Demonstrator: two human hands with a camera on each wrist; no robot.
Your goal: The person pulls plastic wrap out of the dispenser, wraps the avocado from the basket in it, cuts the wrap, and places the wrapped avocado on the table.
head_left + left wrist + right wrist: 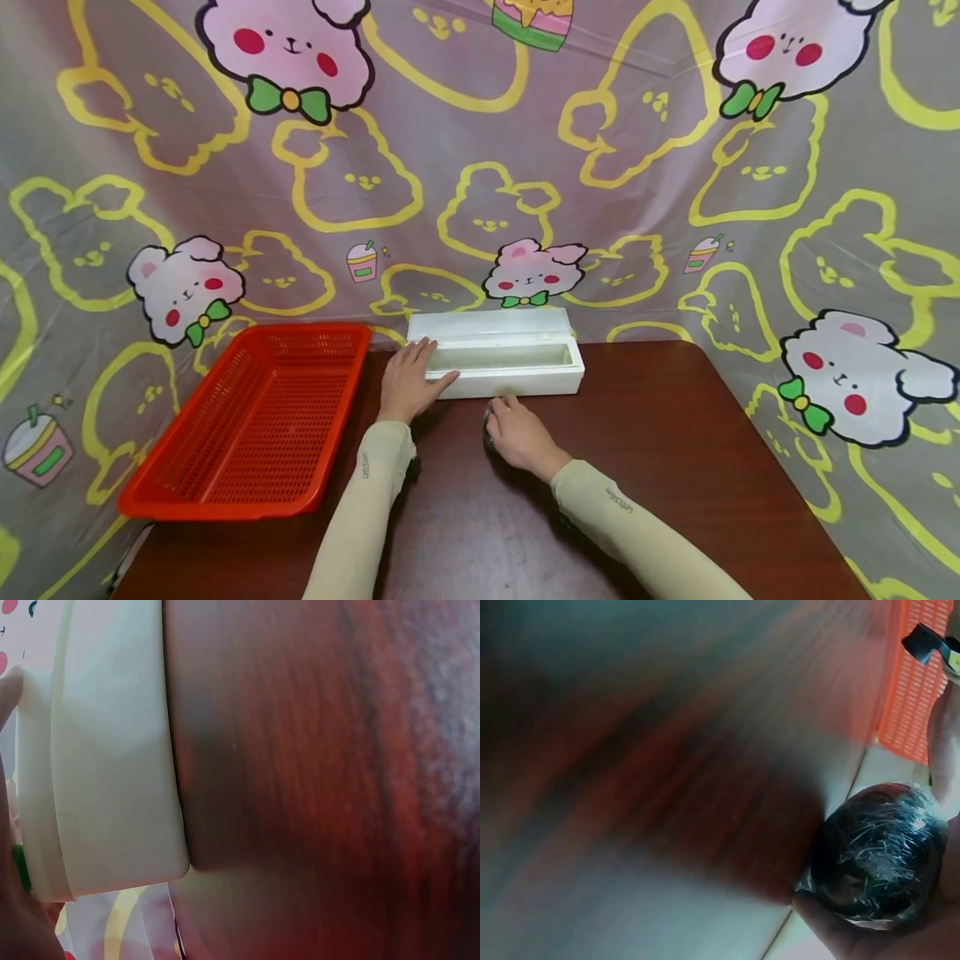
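Note:
A long white box (525, 384) sits at the back of the table, its lid (487, 323) raised behind it. My left hand (406, 379) rests on the left end of this box, thumb spread along the front rim and fingers straight. The box's white side (116, 750) fills the left part of the left wrist view. In front of the box, my right hand (522, 437) grips a dark round object (881, 851) with a shiny, crinkled clear surface; its kind cannot be told. The palm hides part of it.
A red plastic basket (318, 475) with perforated sides stands at the table's left. The brown wooden table (675, 467) runs back to a patterned cloth (630, 208), which hangs behind the box and along both sides.

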